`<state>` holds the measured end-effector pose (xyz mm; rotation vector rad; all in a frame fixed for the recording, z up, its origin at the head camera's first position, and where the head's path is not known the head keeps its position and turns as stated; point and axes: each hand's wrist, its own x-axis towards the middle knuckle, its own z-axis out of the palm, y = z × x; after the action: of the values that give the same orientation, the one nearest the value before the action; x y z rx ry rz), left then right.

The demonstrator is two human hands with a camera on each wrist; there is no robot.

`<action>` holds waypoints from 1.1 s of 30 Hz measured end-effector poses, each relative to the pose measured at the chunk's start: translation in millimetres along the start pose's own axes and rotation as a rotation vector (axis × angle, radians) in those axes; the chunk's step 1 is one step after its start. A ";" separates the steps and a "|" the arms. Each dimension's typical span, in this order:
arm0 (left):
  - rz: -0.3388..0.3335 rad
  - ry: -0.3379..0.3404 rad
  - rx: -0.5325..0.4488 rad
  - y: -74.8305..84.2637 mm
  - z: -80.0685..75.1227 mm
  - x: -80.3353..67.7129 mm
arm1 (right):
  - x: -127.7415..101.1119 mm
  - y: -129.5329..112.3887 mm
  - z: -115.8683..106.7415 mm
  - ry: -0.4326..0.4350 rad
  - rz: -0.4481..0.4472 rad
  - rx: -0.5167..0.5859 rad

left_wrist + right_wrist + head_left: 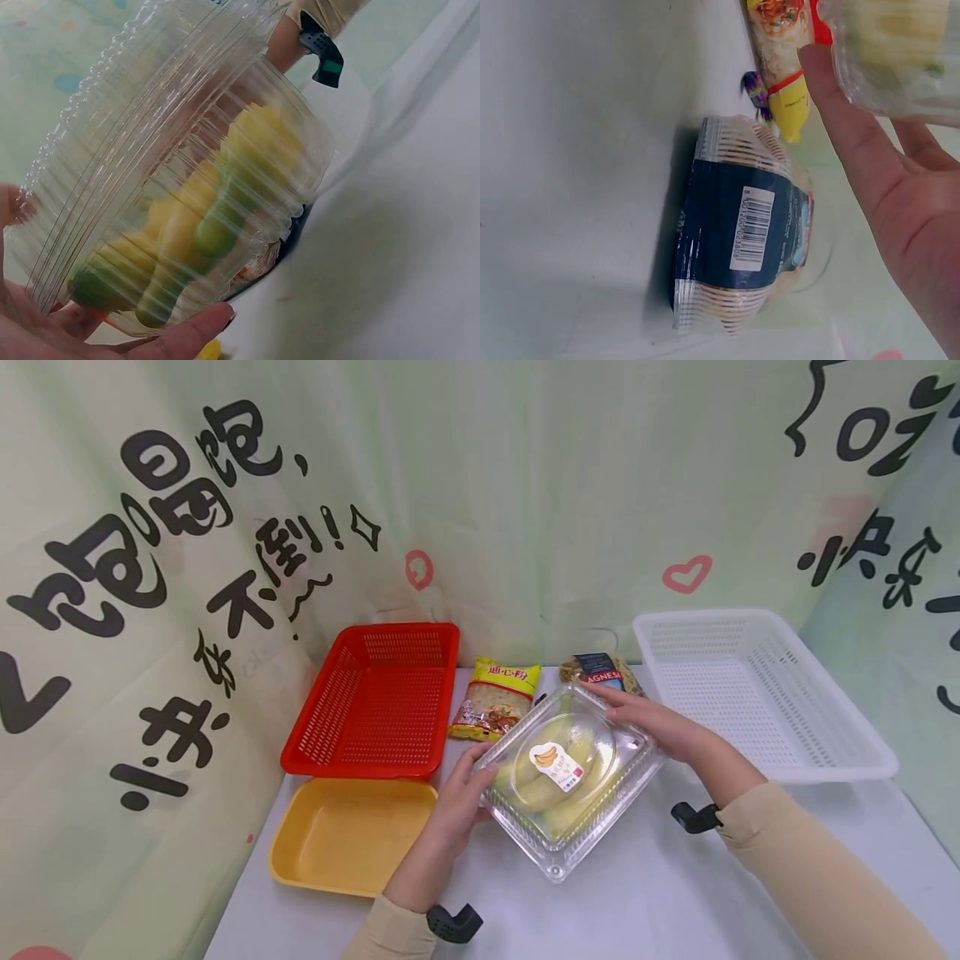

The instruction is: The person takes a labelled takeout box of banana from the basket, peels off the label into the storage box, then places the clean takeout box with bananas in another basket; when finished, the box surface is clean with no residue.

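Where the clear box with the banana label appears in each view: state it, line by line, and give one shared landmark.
Head: clear box right of centre, below mid-height, between left hand and right hand.
Left wrist: clear box fills much of the left and centre, seen from the side.
Right wrist: clear box in the top right corner, partly cut off.
Shared landmark: the white tabletop.

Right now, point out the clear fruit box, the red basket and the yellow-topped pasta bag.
Clear fruit box [557,767]: head view, label on its lid.
Red basket [390,714]: head view, its floor.
Yellow-topped pasta bag [496,698]: head view, front face.
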<state>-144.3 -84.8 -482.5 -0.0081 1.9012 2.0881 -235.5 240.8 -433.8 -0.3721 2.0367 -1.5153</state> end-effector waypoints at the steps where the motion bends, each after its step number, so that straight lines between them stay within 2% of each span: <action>1: 0.001 -0.003 -0.001 0.2 0.0 0.0 | -1.5 -0.4 0.2 -0.001 0.000 0.017; 7: 0.011 0.002 -0.043 -0.4 3.7 1.5 | -13.3 -3.8 2.3 0.019 0.029 0.103; 12: 0.010 0.040 -0.108 -5.6 10.1 2.4 | -20.2 -2.2 3.8 0.069 0.045 0.111; 17: 0.014 0.081 -0.126 -12.3 12.8 3.3 | -24.6 4.0 2.9 0.090 0.031 0.122; 24: 0.025 0.082 -0.144 -14.7 3.9 6.5 | -27.4 11.2 3.4 0.147 -0.023 0.040; 33: 0.030 0.107 -0.175 -12.9 -12.7 8.4 | -33.9 15.3 8.3 0.197 -0.028 0.025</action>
<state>-151.9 -94.3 -498.3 -0.1334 1.7806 2.3103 -201.8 257.2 -440.5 -0.2507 2.1684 -1.6490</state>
